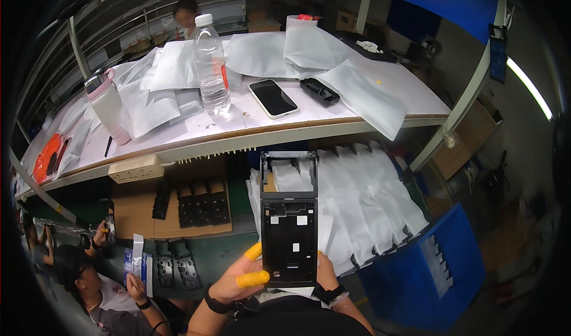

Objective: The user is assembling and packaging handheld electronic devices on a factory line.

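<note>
A black plastic housing (289,229) with an open rectangular window at its top end stands upright before me. Small white patches dot its inner face. My left hand (244,272) is closed on its lower left edge, with yellow finger covers on the thumb and a finger. At the lower right edge, my right hand (327,275) is closed against the housing; its fingertips are hidden behind it. White sheet material shows behind and below the housing, and I cannot tell whether a hand grips it. White foam pouches (363,208) lie in an overlapping row just beyond, black part ends poking out.
A raised shelf (196,135) carries a water bottle (211,68), a pink-white bottle (110,107), a phone (273,98) and foam pouches. A blue bin (428,276) stands right. Black parts (202,205) lie on cardboard; a co-worker (101,288) sits left.
</note>
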Available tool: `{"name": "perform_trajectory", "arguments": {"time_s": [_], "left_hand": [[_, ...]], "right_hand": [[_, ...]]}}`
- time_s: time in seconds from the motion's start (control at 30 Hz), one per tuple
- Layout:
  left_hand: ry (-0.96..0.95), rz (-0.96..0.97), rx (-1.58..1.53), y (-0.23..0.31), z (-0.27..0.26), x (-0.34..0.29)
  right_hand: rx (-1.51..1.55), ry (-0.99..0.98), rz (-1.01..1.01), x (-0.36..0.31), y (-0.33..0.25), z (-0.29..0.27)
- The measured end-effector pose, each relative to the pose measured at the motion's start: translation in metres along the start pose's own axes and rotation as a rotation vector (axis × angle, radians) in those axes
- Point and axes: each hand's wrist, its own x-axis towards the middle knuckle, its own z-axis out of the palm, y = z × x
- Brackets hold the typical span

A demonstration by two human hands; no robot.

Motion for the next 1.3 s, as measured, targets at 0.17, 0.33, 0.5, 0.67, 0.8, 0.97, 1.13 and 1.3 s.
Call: {"name": "perform_trajectory", "arguments": {"time_s": [0.17, 0.33, 0.5, 0.67, 0.8, 0.97, 1.13, 1.3], "left_hand": [[0.026, 0.059, -0.157, 0.018, 0.011, 0.011], [0.063, 0.076, -0.131, 0.020, 0.022, 0.016], [0.092, 0.044, -0.263, 0.016, 0.004, 0.014], [0.219, 0.026, -0.115, 0.016, -0.011, 0.014], [0.744, 0.167, 0.461, -0.038, -0.100, 0.010], [1.252, -0.079, 1.771, -0.086, -0.186, -0.044], [1.344, -0.347, 1.751, -0.161, -0.261, -0.081], [1.386, -0.434, 1.639, -0.174, -0.265, -0.086]], "right_hand": [[-0.078, 0.034, -0.139, -0.003, -0.018, -0.002], [-0.209, 0.109, -0.180, -0.004, -0.013, 0.000], [-0.242, 0.044, -0.128, -0.007, -0.030, -0.004], [-0.283, -0.044, 0.066, -0.005, -0.036, -0.006], [-0.154, -0.005, -0.028, -0.004, -0.027, -0.006], [-0.166, -0.035, -0.033, -0.004, -0.031, -0.006], [-0.292, -0.013, -0.021, -0.007, -0.033, -0.003], [-0.197, -0.001, -0.001, -0.006, -0.032, -0.004]]}}
